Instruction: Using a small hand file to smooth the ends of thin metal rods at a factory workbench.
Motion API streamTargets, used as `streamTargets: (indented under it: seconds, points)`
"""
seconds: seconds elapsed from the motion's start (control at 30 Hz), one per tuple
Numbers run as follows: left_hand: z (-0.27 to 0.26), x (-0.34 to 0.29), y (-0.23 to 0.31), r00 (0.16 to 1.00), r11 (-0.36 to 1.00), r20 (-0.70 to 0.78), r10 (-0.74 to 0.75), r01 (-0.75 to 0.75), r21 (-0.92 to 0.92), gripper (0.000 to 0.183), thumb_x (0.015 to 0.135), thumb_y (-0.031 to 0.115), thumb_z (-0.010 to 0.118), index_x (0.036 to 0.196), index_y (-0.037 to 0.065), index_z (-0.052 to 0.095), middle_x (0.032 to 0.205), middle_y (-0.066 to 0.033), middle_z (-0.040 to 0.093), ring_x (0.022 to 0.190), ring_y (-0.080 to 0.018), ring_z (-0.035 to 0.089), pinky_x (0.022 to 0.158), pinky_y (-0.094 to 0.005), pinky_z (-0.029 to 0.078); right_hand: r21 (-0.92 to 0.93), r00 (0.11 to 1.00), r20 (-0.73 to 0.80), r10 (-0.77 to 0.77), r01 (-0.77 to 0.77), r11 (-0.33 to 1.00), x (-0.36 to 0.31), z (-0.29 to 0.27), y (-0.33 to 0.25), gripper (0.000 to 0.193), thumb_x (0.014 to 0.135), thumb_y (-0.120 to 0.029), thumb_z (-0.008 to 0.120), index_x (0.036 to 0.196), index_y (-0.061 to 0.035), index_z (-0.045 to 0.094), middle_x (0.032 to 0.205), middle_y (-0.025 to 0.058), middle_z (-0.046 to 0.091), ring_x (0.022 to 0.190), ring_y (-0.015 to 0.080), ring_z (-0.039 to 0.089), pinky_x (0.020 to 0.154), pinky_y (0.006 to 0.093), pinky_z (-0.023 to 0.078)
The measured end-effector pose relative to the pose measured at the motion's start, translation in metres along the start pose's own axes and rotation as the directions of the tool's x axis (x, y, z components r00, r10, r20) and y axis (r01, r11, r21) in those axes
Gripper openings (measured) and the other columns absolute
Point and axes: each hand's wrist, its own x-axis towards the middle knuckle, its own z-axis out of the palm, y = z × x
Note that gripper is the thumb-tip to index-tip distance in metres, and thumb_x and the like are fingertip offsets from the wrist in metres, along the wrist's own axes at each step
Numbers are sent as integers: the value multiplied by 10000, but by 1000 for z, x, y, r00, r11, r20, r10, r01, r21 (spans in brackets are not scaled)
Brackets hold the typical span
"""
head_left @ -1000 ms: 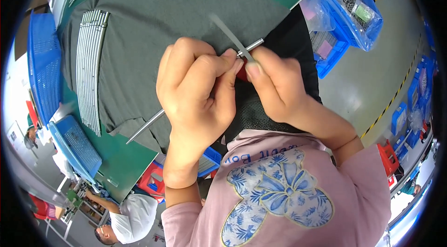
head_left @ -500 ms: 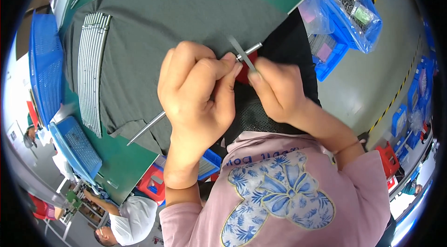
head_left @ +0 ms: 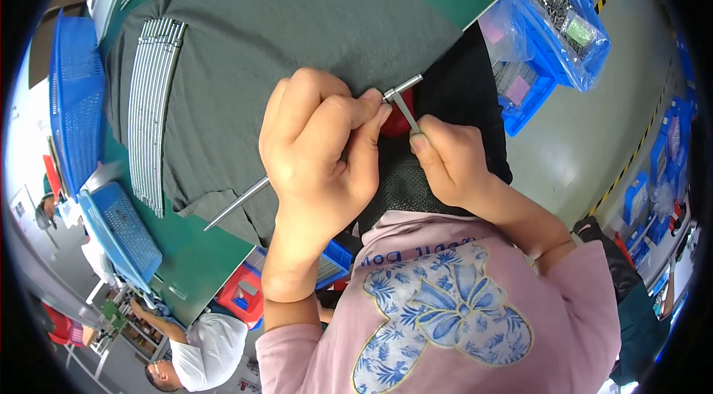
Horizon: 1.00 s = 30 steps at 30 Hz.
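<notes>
A slim silvery metal rod (head_left: 236, 204) lies slantwise through my left hand (head_left: 316, 149), whose thumb and forefinger pinch it near its upper right end. Closed too, my right hand (head_left: 454, 164) grips a flat, narrow grey metal strip (head_left: 406, 113) between thumb and fingers. The strip's far tip meets the rod just beyond my left fingertips, by a small collar-like step. Whether the strip is a file or another tool I cannot tell. On the dark grey cloth (head_left: 290, 15) to the left, several similar rods (head_left: 152, 112) lie side by side in a row.
Blue baskets (head_left: 78, 104) stand along the left of the green table (head_left: 200, 268). At the upper right is a blue bin (head_left: 598, 60) of small metal parts, with another blue bin (head_left: 520, 123) below it. A person in white (head_left: 212, 349) sits at the lower left; another person's dark clothing (head_left: 639, 327) shows at the right.
The strip, which crossed over the rod, has been drawn back toward me, so its tip now rests at the rod. A person has come into view at the lower right.
</notes>
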Motion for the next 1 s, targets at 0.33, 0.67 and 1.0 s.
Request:
streamTargets:
  seconds: [0.33,0.67,1.0]
  points:
    - [0,-2,2,999,999,14,-32,32,6,171,639,-52,727,680,33,583,672,-62,493,569,-225,459,508,-325,365,-17,999,37,7,-6,1000,4,-9,-6,142,886,-171,565,792,-70,532,565,116,554,504,317,586,436,415,417]
    - [1,-2,1,1000,1000,3,-9,9,20,173,632,-51,730,684,29,586,676,-67,492,580,-225,461,512,-327,362,7,997,-64,-33,33,999,20,-6,-10,162,892,-190,566,790,-73,523,538,115,538,474,318,566,416,413,396]
    - [2,0,-1,1000,1000,-24,14,-14,16,181,636,-53,728,682,32,574,677,-64,490,578,-224,455,510,-327,355,92,993,-111,-35,45,995,35,-4,-18,156,895,-172,557,779,-73,523,542,128,540,491,330,577,420,410,414]
